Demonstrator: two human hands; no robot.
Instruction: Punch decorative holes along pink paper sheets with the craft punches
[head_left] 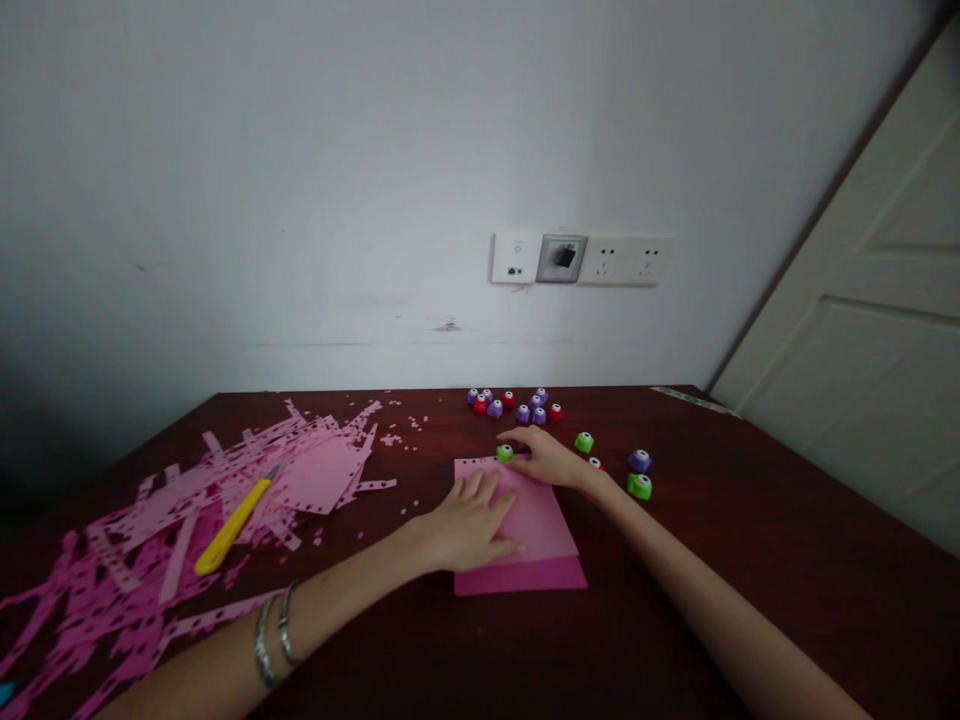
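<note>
A light pink sheet of paper (536, 515) lies over a darker pink sheet (525, 578) on the dark wooden table. My left hand (469, 520) rests flat on the light sheet with its fingers spread. At the sheet's far edge, my right hand (546, 455) has its fingers curled around a small green craft punch (505, 453). A few small holes show along that edge, left of the punch. Partly behind my right wrist sits a red punch (595, 464).
Pink paper strips and scraps (180, 515) cover the table's left side, with a yellow-handled craft knife (236, 523) on top. Several purple and red punches (523, 412) stand by the wall. Right of my hand are green punches (640, 486) and a purple punch (639, 460).
</note>
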